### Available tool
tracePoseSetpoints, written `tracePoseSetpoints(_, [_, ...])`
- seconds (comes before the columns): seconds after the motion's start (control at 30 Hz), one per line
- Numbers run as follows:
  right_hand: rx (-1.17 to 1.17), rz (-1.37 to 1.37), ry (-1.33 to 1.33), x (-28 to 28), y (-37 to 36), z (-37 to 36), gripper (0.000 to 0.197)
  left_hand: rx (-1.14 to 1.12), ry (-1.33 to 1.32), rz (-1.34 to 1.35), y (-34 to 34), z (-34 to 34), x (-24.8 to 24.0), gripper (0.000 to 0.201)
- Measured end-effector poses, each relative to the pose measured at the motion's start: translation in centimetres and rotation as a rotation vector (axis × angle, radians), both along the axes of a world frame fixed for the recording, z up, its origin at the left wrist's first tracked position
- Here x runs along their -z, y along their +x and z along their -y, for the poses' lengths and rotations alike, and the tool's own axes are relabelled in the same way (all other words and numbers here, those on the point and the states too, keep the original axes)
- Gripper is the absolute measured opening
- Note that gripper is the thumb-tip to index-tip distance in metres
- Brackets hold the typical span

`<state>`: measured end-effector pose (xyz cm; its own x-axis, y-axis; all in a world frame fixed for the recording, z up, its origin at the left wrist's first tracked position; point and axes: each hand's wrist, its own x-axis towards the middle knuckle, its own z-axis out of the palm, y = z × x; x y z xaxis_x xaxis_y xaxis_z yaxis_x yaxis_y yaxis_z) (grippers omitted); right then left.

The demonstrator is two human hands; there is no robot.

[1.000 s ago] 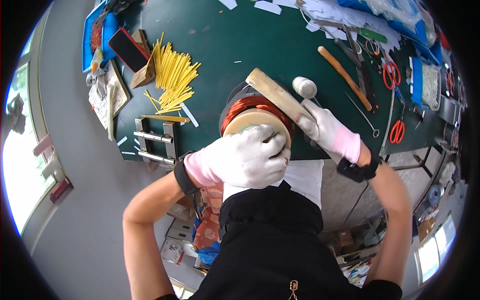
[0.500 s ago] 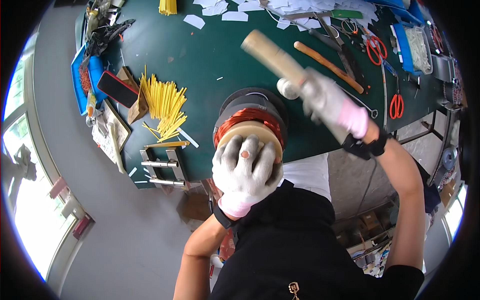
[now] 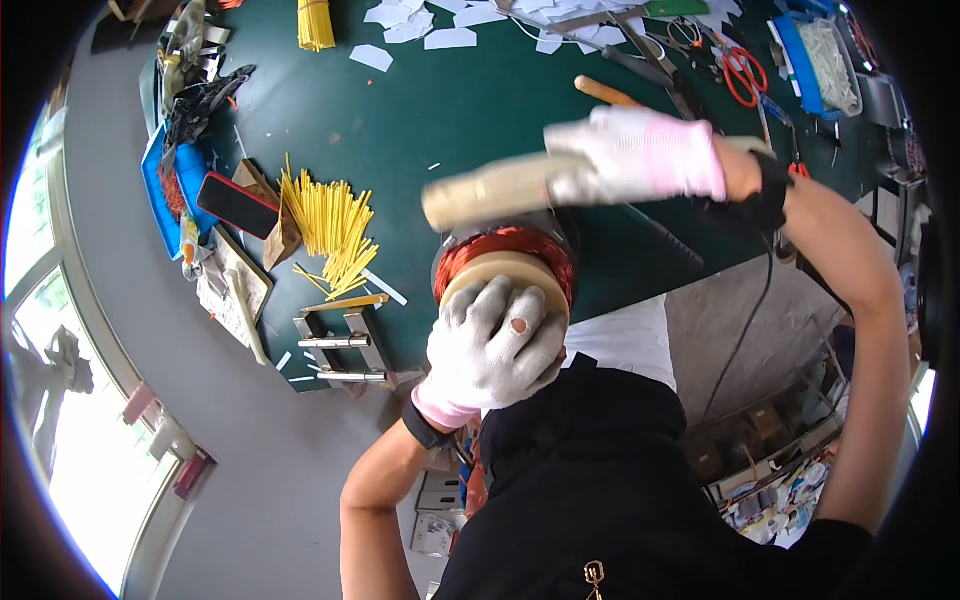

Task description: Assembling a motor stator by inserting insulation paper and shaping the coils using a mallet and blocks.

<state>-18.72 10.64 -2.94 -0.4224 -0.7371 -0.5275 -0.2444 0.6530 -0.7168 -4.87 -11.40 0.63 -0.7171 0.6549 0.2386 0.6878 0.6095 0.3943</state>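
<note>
A dark motor stator point(image 3: 568, 228) with red-brown copper wire windings point(image 3: 505, 243) stands at the front edge of the green table. My left hand point(image 3: 495, 345), in a white glove with a hole at one finger, is closed over a cream round block point(image 3: 480, 269) set against the windings. In my gloved right hand point(image 3: 640, 155) is a thick pale wooden stick point(image 3: 490, 190), held nearly level and blurred by motion. Its end lies above the stator's far rim; contact cannot be made out.
Yellow strips point(image 3: 325, 225), a phone point(image 3: 238, 205) and a metal frame point(image 3: 345, 345) lie to the left. White paper pieces point(image 3: 450, 38) are scattered at the back. Red-handled scissors point(image 3: 742, 77), a wooden handle point(image 3: 603, 90) and a blue bin point(image 3: 800, 65) are at the right.
My right hand has swung the stick from a slant pointing up and away to nearly level over the stator. My left hand stays on the cream block.
</note>
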Motion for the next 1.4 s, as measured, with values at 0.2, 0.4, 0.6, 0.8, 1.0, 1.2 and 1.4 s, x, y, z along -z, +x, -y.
tracePoseSetpoints(0.2, [-0.003,-0.025,0.098,-0.2,2.1,-0.2,0.059,0.27,0.099,-0.041,-1.1,-0.1,0.4,0.028])
tracePoseSetpoints(0.4, [-0.012,-0.011,0.012,-0.1,-0.5,3.3,0.057,0.245,-0.12,-0.033,-1.2,2.6,-0.1,0.044])
tracePoseSetpoints(0.6, [0.244,-0.161,0.033,1.4,4.1,-1.1,0.054,-0.013,-0.12,0.148,0.3,2.3,-2.5,0.046])
tracePoseSetpoints(0.8, [0.765,-0.379,0.138,7.1,11.0,-9.3,0.064,-0.323,0.247,0.345,-3.0,7.0,-6.2,0.056])
tracePoseSetpoints(1.0, [0.88,-0.176,0.044,6.0,12.9,-9.9,0.059,-0.666,0.085,0.256,-11.4,7.1,1.8,0.054])
tracePoseSetpoints(1.2, [0.739,0.201,-0.061,1.7,9.8,-6.1,0.063,-0.711,0.052,0.217,-13.2,8.4,7.4,0.05])
tracePoseSetpoints(1.4, [0.392,-0.119,-0.151,0.8,4.2,-3.2,0.057,-0.689,0.225,0.659,-0.6,5.8,4.9,0.08])
